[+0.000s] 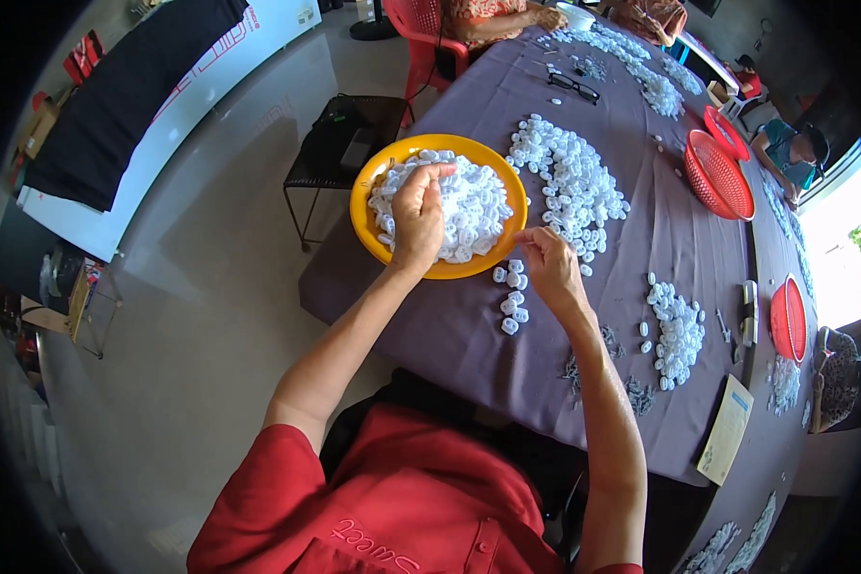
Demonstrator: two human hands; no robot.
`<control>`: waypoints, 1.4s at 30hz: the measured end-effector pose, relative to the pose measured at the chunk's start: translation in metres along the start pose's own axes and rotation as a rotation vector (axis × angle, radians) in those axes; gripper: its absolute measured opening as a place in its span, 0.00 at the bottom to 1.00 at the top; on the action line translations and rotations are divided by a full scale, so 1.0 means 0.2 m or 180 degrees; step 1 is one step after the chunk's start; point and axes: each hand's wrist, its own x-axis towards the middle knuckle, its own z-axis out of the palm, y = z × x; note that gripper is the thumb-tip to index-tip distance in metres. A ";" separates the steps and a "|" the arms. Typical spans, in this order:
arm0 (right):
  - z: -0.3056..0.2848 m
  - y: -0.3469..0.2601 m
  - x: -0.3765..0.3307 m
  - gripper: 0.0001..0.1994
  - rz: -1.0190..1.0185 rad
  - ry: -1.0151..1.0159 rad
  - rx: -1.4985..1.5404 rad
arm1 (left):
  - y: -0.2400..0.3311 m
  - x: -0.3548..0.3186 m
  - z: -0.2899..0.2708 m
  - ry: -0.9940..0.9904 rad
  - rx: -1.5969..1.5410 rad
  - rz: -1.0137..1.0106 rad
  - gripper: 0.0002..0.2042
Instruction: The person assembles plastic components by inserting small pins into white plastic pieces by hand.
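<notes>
A yellow bowl [366, 232] stands at the table's left edge, heaped with small white oval plastic pieces [478, 206]. Over the heap, my left hand [421, 218] has its fingers curled and closed. Whatever it may hold is hidden. Just right of the bowl's rim, my right hand [552, 268] is closed in a pinch, fingertips close to the rim. Anything between those fingertips is too small to make out. A short row of white pieces [514, 298] lies on the cloth between my hands, in front of the bowl.
Loose white pieces form a large pile [576, 182] beyond my right hand and a smaller pile [676, 333] to its right. Small grey pieces [638, 394] lie near my right forearm. Red baskets [717, 177], black glasses [574, 88] and a card [725, 430] rest on the purple tablecloth [469, 330]. Other people sit around.
</notes>
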 end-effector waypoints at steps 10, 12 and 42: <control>-0.15 -0.07 -0.08 0.44 -0.0184 -0.1388 -0.0457 | 0.29 -0.57 0.04 -0.1424 0.1102 0.0391 0.13; -0.15 -0.05 -0.09 0.46 -0.0142 -0.1495 -0.0620 | 0.29 -0.60 0.04 -0.1636 0.1410 0.0129 0.17; -0.02 -0.01 -0.34 0.16 0.0754 -0.0278 0.0793 | 0.12 -0.60 0.27 -0.1762 0.0793 -0.0928 0.07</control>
